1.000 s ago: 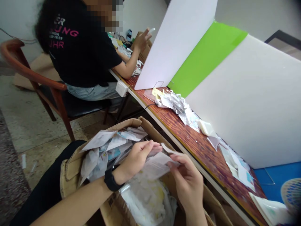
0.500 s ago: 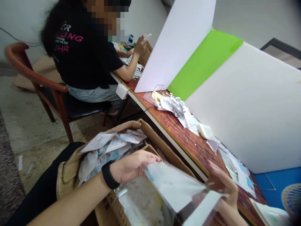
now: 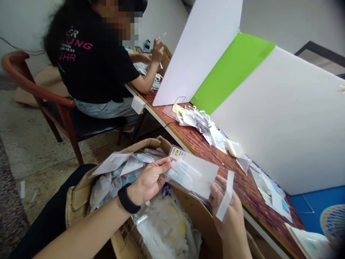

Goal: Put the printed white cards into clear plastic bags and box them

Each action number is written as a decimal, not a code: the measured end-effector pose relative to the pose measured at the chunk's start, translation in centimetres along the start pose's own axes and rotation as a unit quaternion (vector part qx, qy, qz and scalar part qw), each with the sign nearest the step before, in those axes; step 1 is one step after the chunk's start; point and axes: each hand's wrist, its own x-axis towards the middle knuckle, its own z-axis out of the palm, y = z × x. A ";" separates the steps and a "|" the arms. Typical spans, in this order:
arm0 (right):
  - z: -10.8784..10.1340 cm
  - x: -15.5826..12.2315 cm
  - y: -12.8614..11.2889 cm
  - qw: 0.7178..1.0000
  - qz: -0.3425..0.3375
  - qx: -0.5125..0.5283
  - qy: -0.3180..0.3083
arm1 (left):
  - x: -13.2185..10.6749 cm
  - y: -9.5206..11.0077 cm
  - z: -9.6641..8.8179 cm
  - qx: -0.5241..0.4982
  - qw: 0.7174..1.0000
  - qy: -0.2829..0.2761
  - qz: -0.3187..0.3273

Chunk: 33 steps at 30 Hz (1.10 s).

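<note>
Over the open cardboard box (image 3: pixel 140 144) at 6 o'clock, left hand (image 3: pixel 149 180) gripping a clear bag (image 3: pixel 192 174) (yellow label (image 3: pixel 175 153) at its top corner), right hand (image 3: pixel 225 212) just beside it at 4 o'clock, narrowly pinching a white paper strip (image 3: pixel 225 196), wooden table (image 3: pixel 229 172) at 3 o'clock, seated co-worker (image 3: pixel 91 72) at 11 o'clock.

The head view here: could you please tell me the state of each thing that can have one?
left hand, gripping the bag's edge
clear plastic bag, held up, labelled at one corner
right hand, holding the paper strip
white paper strip, upright
cardboard box, flaps open, holding packets
white divider board, standing upright
seated co-worker, sitting, one hand raised
</note>
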 end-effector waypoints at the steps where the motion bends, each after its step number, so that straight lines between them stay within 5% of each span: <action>1: 0.1 0.1 0.0 1.000 0.015 -0.007 -0.021 | 0.0 0.1 -0.1 -0.001 1.000 0.004 -0.004; 4: 0.1 0.3 0.2 0.996 0.045 -0.032 -0.068 | -0.1 0.2 -0.1 0.009 1.000 0.011 -0.011; 12: 0.3 0.2 0.8 0.993 0.102 -0.008 -0.062 | -0.4 -0.4 0.6 0.084 0.994 0.030 0.054; 20: -0.2 0.8 0.3 0.990 0.131 0.002 -0.057 | -0.5 -0.6 0.0 0.100 0.992 -0.051 -0.051; 28: -2.4 1.5 0.7 0.985 0.127 -0.076 -0.094 | -0.7 -0.6 0.2 0.116 0.990 -0.061 -0.045; 33: -2.6 2.2 1.3 0.989 0.130 -0.054 -0.042 | -1.1 -0.5 0.7 0.138 0.983 -0.109 -0.041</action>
